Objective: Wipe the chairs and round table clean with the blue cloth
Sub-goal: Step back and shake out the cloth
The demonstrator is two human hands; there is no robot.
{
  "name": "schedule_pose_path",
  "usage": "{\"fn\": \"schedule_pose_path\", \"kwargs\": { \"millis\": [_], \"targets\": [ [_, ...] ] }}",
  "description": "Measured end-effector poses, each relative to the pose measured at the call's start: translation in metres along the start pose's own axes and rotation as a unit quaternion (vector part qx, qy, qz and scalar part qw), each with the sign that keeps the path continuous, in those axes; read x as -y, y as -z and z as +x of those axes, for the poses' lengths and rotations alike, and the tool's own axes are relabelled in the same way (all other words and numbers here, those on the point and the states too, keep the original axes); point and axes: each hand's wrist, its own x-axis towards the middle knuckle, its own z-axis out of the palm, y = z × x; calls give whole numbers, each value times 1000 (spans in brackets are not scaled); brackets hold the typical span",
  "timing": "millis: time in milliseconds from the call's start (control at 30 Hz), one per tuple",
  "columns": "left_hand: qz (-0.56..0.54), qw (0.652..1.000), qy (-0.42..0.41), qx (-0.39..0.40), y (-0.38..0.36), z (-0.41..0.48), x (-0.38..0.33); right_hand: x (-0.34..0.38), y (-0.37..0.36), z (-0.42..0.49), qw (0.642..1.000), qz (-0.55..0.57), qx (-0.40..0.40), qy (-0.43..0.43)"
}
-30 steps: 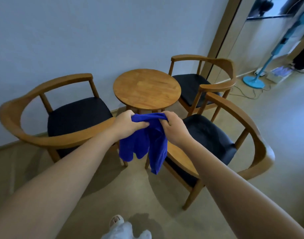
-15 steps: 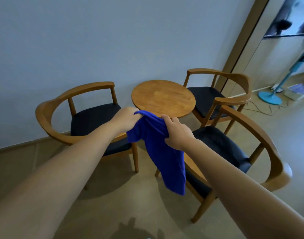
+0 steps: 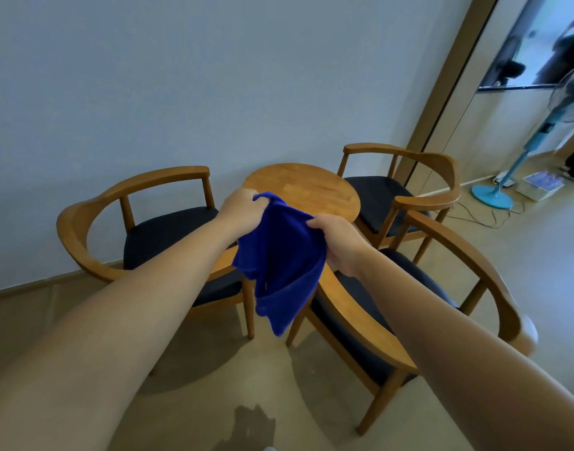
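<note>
Both hands grip the blue cloth (image 3: 280, 262) — left hand (image 3: 241, 208) and right hand (image 3: 339, 239) pinching its top edge — so it hangs before the round desk (image 3: 314, 190), between two chairs

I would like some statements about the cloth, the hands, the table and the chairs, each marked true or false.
1. Both hands hold the blue cloth. True: the left hand and the right hand each grip its upper edge.
2. The cloth lies flat on the round table. False: it hangs in the air from the hands.
3. Three chairs stand around the table. True.
4. The chair seats are bare wood. False: the seats are dark cushions, as on the left chair.
5. A cup stands on the table. False: nothing shows on its top.
</note>
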Motion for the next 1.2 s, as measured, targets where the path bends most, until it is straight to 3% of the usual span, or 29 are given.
{"fn": "schedule_pose_path", "kwargs": {
  "millis": [167, 300, 433, 567, 667, 733, 1033, 1100, 1200],
  "targets": [
    [18, 1000, 6, 8, -3, -3, 4, 14, -13, -4, 996, 66, 63, 9],
    [-38, 996, 71, 44, -23, -20, 30, 22, -22, -3, 987, 161, -4, -11],
    [-93, 974, 188, 80, -54, -47, 64, 25, -24, 4, 953, 293, -68, -32],
    [-253, 894, 328, 170, -79, -71, 79, 27, -31, 6, 944, 320, -71, -33],
    [-387, 817, 401, 150, -97, -76, 83, 24, -34, 7, 928, 364, -72, -42],
    [-446, 787, 406, 130, -102, -73, 85, 23, -33, 8, 914, 397, -70, -42],
    [-523, 797, 302, 25, -75, -42, 77, 27, -25, 5, 899, 428, -90, -33],
    [-488, 819, 302, 9, -69, -35, 74, 25, -19, 4, 923, 370, -106, -22],
    [-456, 840, 294, -33, -54, -25, 71, 24, -5, 5, 977, 149, -151, -8]
  ]
}}
